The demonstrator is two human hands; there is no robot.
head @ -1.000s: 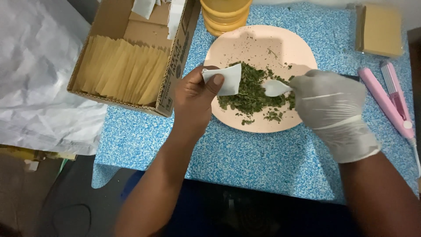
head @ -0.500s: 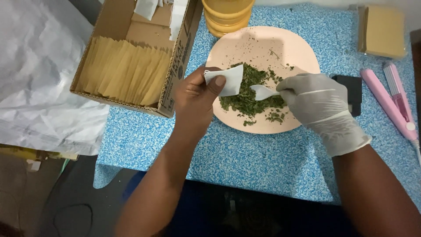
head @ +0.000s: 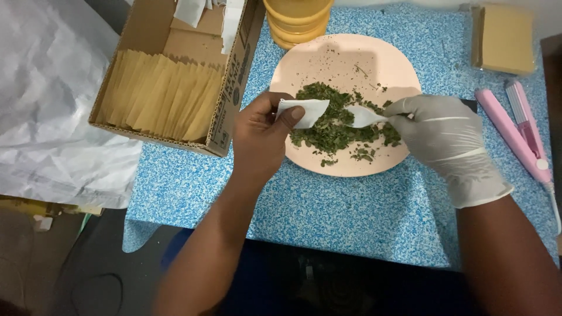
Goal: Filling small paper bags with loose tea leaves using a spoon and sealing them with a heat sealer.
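Both hands work over a pale pink plate near the middle of a blue speckled table. Largest nearby is crumpled white sheeting at the far left, and beside it an open cardboard box stands on the table's left part, packed with a slanted row of flat tan envelopes; a dark printed label runs along the box's right wall, and white paper strips hang over its far end. A stack of yellow bowls touches the plate's far rim. At the far right corner lies a flat tan packet, and below it a pink hair straightener lies with its two arms splayed, just beside the right wrist. The bare left hand is curled, thumb and fingers pinching a small white paper pouch that is held at the plate's left edge, its mouth turned toward the leaves. The right hand, in a white glove, is closed around the handle of a white plastic spoon, whose bowl rests on the pile, pointing toward the pouch. Dried green leaf bits lie heaped on the plate's near half, with loose crumbs scattered across the rest.
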